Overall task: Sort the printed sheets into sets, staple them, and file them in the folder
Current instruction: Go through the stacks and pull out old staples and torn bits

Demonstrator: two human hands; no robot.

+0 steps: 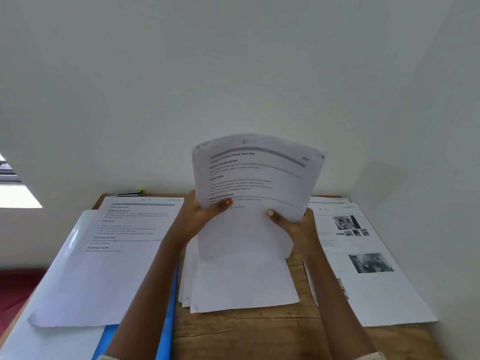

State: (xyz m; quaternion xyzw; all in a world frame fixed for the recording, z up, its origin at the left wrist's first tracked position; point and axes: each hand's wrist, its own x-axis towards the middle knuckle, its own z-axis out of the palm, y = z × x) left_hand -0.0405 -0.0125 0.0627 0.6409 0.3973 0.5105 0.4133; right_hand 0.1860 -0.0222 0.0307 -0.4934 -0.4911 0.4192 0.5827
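The left hand (202,214) and right hand (296,224) curl their fingers round the lower edge of the sheaf (257,178), which stands upright, long axis toward 12 o'clock, over the bench (259,331). The folder (109,341) lies at 9 o'clock, nearer the left.

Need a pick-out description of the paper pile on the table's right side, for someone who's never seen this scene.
Start at the brown wooden table against the white wall. On its right side, past the person's right hand, lies a pile of white printed sheets. It alone shows black-and-white photos; the left sheet and hand-held stack show only text, the middle pile looks blank.
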